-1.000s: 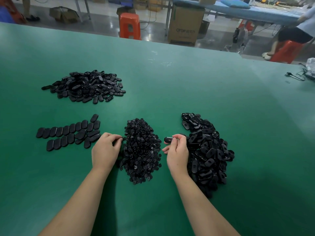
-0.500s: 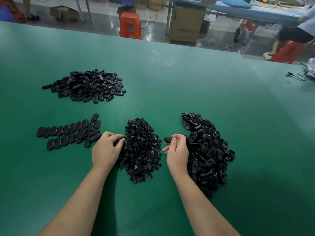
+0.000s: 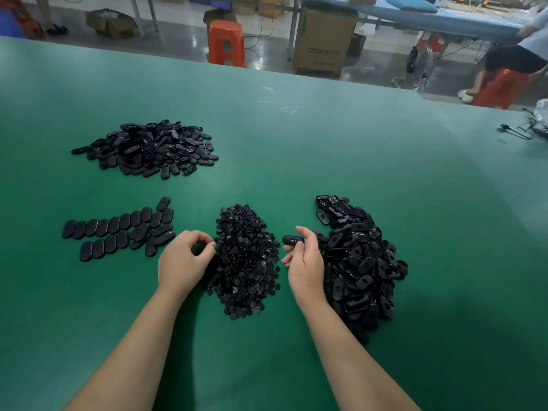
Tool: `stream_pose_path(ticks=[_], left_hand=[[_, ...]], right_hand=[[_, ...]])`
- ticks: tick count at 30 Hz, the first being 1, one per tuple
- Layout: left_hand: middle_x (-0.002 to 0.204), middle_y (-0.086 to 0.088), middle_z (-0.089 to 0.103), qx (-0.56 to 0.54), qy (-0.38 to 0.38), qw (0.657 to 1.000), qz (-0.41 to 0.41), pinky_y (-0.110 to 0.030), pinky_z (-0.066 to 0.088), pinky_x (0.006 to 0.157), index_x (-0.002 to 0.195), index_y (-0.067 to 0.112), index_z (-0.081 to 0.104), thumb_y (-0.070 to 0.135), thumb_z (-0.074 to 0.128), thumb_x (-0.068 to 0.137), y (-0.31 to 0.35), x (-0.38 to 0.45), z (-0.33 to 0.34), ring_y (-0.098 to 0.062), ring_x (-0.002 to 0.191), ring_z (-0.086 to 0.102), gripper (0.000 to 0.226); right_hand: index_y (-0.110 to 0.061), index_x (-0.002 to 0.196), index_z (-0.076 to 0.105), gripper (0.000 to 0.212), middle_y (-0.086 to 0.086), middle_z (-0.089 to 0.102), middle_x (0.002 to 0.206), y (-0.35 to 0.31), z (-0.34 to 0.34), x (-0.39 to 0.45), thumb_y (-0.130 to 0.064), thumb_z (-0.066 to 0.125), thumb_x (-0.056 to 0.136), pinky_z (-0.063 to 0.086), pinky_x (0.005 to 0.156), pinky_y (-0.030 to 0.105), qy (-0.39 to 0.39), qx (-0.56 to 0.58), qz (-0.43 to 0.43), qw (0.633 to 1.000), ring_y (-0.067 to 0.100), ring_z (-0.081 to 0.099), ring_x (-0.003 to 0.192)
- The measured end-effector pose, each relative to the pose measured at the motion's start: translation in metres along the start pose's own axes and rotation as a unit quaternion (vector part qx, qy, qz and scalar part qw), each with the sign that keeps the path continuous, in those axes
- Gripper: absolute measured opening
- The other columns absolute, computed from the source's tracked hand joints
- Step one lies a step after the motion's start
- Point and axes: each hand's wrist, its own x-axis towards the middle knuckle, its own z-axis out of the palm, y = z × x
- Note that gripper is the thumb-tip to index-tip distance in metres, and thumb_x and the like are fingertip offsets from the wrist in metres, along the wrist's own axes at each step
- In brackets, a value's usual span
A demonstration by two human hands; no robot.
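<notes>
Your right hand (image 3: 307,262) is pinching an oval shell (image 3: 293,240); your left hand (image 3: 184,259) is curling at the middle pile (image 3: 247,262), hold unclear.

green table (image 3: 326,137), orange stool (image 3: 226,43) beyond its far edge, cardboard box (image 3: 324,51) beside the stool, black cable (image 3: 516,133) at right

The single head camera is looking forward and down from close above the green desk (image 3: 326,149), its wide view reaching the workshop floor (image 3: 184,40) beyond.
</notes>
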Motion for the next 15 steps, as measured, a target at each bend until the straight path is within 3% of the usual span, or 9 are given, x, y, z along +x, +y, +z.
stream_pose_path(ticks=[3,6,12,15], left_hand=[[0.087,0.017,0.065,-0.013,-0.010,1.000,-0.007,-0.032,0.048,0.066,0.076,0.044,0.063,0.032,0.072,0.090,0.001,0.001,-0.002,-0.004,0.079,0.058,0.020],[0.082,0.015,0.066,-0.051,-0.020,0.998,-0.022,-0.028,0.043,0.062,0.076,0.040,0.066,0.030,0.074,0.090,0.005,0.004,-0.004,-0.005,0.071,0.057,0.019],[0.077,0.020,0.070,-0.142,-0.067,0.987,0.038,-0.008,0.043,0.066,0.079,0.032,0.074,0.023,0.076,0.084,0.074,-0.009,0.019,0.002,0.074,0.063,0.011],[0.069,0.015,0.071,-0.180,-0.113,0.977,0.023,-0.014,0.045,0.062,0.077,0.026,0.076,0.020,0.077,0.083,0.112,-0.009,0.039,0.000,0.061,0.061,0.009]], right_hand=[[-0.031,0.122,0.053,0.027,-0.005,0.067,0.087,-0.001,0.000,0.001,-0.019,0.032,0.109,0.057,0.079,0.038,-0.004,-0.015,0.001,1.000,0.003,0.064,0.076],[-0.032,0.117,0.054,0.025,-0.007,0.068,0.088,-0.003,0.001,0.002,-0.020,0.034,0.109,0.057,0.079,0.038,-0.009,-0.025,0.005,1.000,0.001,0.064,0.074],[-0.031,0.113,0.055,0.024,-0.006,0.069,0.088,-0.002,0.001,0.004,-0.018,0.036,0.107,0.057,0.077,0.040,0.007,-0.008,0.010,1.000,0.001,0.066,0.074],[-0.030,0.111,0.055,0.024,-0.007,0.070,0.091,-0.003,0.001,0.004,-0.014,0.039,0.106,0.055,0.078,0.045,0.024,-0.011,0.001,1.000,0.009,0.065,0.067]])
